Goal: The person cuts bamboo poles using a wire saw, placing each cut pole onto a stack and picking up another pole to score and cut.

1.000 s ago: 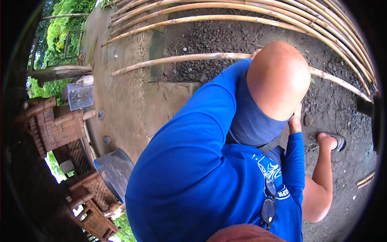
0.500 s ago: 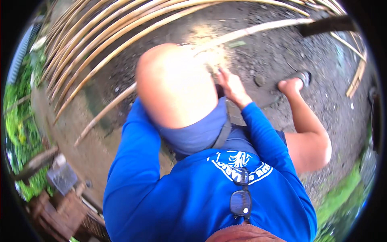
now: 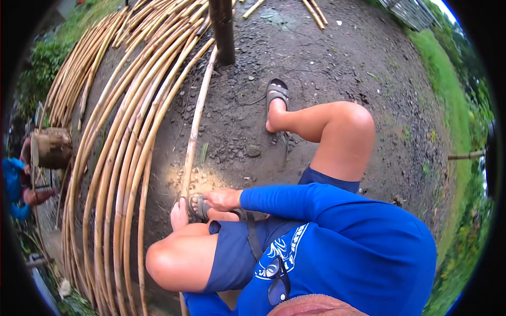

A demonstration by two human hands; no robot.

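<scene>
A long pale bamboo pole (image 3: 196, 124) runs from beside a dark post down past my bent left leg. My left hand (image 3: 179, 215) is closed round it just beyond my left knee. Close by on the right, my right hand (image 3: 222, 198) has its fingers curled in over my sandalled left foot (image 3: 201, 209). Whatever those fingers hold, if anything, is hidden. Light-coloured sawdust (image 3: 199, 178) lies on the dirt around the pole by both hands. My right leg stretches out, its sandal (image 3: 277, 95) on the ground.
Several long bamboo poles (image 3: 124, 142) lie side by side to the left. An upright dark post (image 3: 222, 31) stands at the far end of my pole. A cut log (image 3: 51, 147) and another person in blue (image 3: 16, 184) are at the left edge. Grass (image 3: 448, 105) borders the right.
My view has swung round to the right, so the poles now run up the left side. My left hand has come into sight on the pole; my right hand's fingers are more curled.
</scene>
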